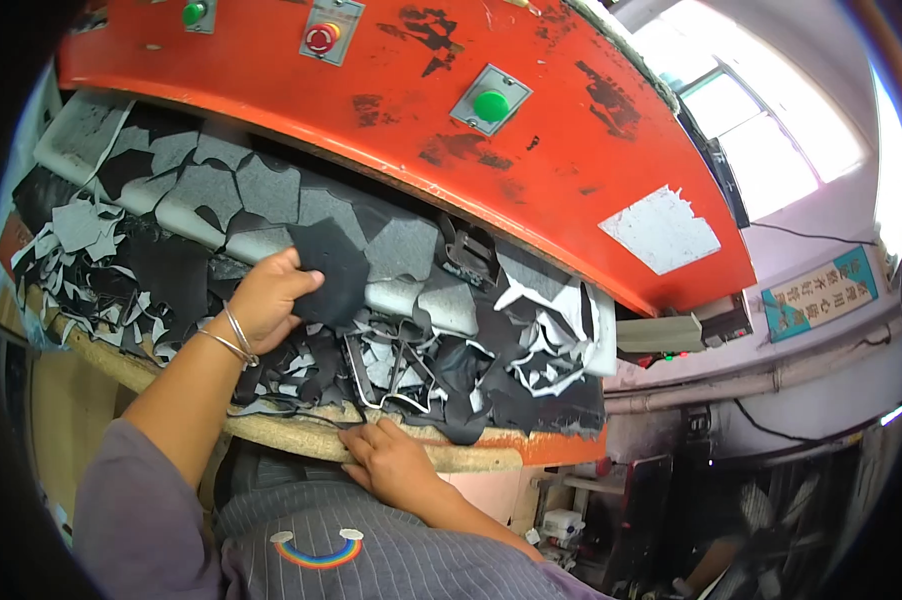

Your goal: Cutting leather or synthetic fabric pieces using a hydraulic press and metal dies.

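Left hand (pixel 263 300) is closed in a pinch, and a dark flat piece (pixel 333 275) is gripped by its left edge between thumb and fingers, above the cluttered surface (pixel 471 458). At the far left, pale and black scraps (pixel 81 240) are heaped near the front rim, and loose bits could be swept over it by a forearm. The metal bangles (pixel 236 335) worn at the left wrist might be snagged by the curled strips beneath. Since the dark flat piece appears to be held at one side only, it could be bent or dropped if its free side were caught. Behind it, grey panels (pixel 269 188) are laid close together, partly overhung by the red machine beam (pixel 551 170); fingers could be trapped if that beam were lowered with a hand beneath. The right hand (pixel 391 465) is rested at the near rim, fingers curled; whether anything is held by it cannot be told. Farther right, reaching could be obstructed by a black metal frame (pixel 468 252), and white-edged offcuts (pixel 551 345) are tangled beyond it.
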